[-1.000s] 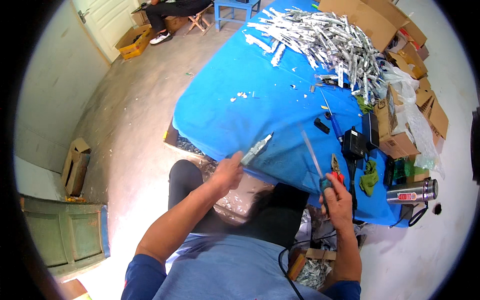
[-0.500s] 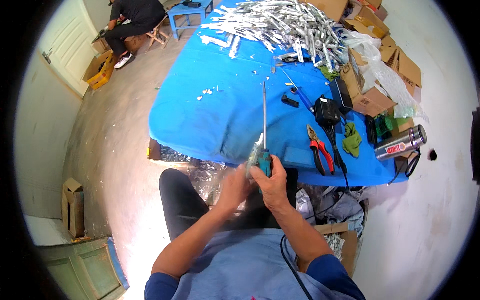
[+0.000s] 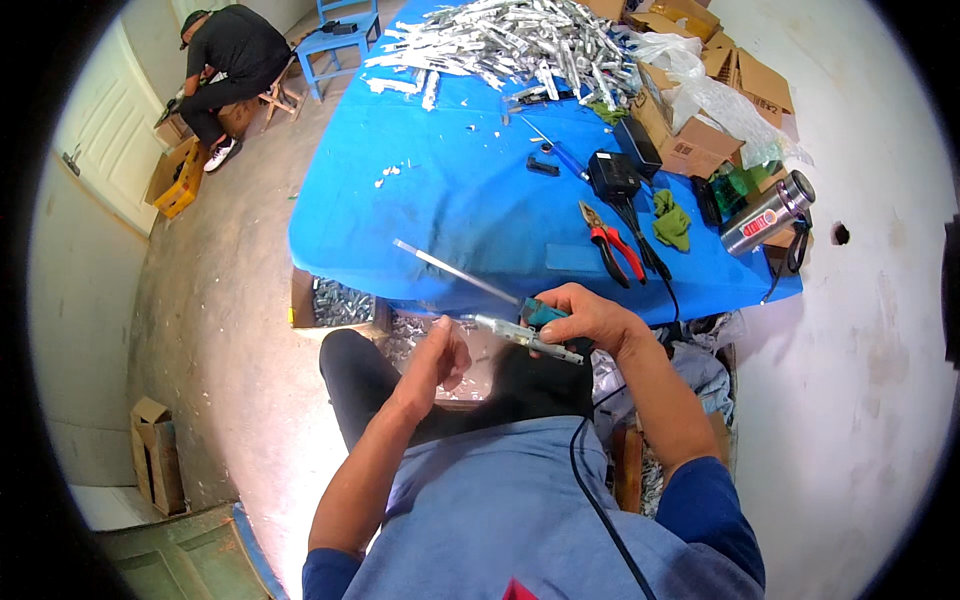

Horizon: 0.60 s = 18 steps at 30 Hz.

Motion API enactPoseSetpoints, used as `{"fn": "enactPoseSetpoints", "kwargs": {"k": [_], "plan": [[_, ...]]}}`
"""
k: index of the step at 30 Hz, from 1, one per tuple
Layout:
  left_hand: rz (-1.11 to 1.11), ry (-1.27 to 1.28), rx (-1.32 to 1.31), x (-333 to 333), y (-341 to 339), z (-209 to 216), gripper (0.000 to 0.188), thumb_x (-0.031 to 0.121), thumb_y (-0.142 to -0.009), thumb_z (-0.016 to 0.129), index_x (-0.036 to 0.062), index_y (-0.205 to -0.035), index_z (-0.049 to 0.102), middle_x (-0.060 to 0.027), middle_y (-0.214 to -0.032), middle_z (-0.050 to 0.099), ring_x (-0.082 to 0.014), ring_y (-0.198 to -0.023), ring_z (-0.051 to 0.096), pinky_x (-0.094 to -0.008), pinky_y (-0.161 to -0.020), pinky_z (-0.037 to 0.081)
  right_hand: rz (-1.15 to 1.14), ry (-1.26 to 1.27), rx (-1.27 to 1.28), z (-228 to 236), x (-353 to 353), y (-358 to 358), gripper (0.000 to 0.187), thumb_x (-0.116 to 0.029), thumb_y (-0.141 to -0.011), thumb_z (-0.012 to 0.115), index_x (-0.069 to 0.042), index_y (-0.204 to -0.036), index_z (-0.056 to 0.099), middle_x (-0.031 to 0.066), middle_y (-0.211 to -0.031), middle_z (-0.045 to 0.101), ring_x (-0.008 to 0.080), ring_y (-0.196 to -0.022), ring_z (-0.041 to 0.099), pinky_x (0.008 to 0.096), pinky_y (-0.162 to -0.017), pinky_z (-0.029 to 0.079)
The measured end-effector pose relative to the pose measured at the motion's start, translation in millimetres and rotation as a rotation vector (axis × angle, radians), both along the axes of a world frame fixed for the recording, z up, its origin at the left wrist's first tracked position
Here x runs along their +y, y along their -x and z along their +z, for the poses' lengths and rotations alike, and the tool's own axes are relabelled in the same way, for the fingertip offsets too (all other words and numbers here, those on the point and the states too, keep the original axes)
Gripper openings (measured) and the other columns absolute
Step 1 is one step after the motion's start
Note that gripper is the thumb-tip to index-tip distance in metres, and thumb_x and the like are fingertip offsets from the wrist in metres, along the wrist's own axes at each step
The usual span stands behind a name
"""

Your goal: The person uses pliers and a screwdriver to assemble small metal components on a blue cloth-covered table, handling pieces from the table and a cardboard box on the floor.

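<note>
My right hand (image 3: 592,322) is closed round a screwdriver (image 3: 455,271) with a teal handle, its long shaft slanting toward the upper left. The same hand also holds a narrow white-and-grey part (image 3: 515,332), which lies below the handle and points left. Just beyond the part's left end is my left hand (image 3: 436,362), apart from it, with fingers curled and thumb and forefinger together. Whatever those fingers may hold is too small to make out. Both hands are above my lap, in front of the table's near edge.
On the blue-covered table (image 3: 400,215) lie a heap of similar parts (image 3: 520,45), red-handled pliers (image 3: 612,245), a black adapter (image 3: 612,175), a green cloth (image 3: 671,220) and a steel flask (image 3: 768,213). Below stands a box of small pieces (image 3: 340,305). A person (image 3: 235,60) sits far left.
My left hand has come away from the part. My right hand has turned the screwdriver from upright to slanting left, and the part now lies nearly level. The view has shifted somewhat.
</note>
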<state>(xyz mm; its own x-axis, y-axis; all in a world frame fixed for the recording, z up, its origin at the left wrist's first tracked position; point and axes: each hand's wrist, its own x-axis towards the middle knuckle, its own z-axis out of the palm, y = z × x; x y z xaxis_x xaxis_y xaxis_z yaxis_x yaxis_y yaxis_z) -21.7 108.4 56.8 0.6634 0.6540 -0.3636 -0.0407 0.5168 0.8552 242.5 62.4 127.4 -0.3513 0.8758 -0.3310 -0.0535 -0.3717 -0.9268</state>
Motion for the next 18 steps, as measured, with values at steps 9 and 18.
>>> {"fn": "enactPoseSetpoints", "kwargs": {"k": [9,18], "plan": [[-0.162,-0.235,0.137,-22,-6,21,0.046,0.049,-0.096,0.046,0.0078,-0.079,0.057,-0.0018,-0.069,0.054,-0.0088,-0.059,0.048,-0.0224,-0.054,0.035,0.418,0.048,-0.266,23,-3,-1,0.04,-0.023,-0.068,0.073,0.001,-0.1,0.066,0.0037,-0.08,0.069,0.0064,-0.068,0.059,0.0217,-0.056,0.043],[-0.329,-0.248,0.139,-38,-20,26,0.046,0.047,-0.098,0.05,0.0063,-0.076,0.054,-0.0008,-0.063,0.05,-0.0083,-0.053,0.045,-0.0233,-0.046,0.032,0.364,-0.064,-0.378,19,12,-18,0.034,-0.024,-0.076,0.071,-0.001,-0.1,0.067,0.0025,-0.084,0.067,0.0107,-0.079,0.06,0.0251,-0.07,0.046]]}}
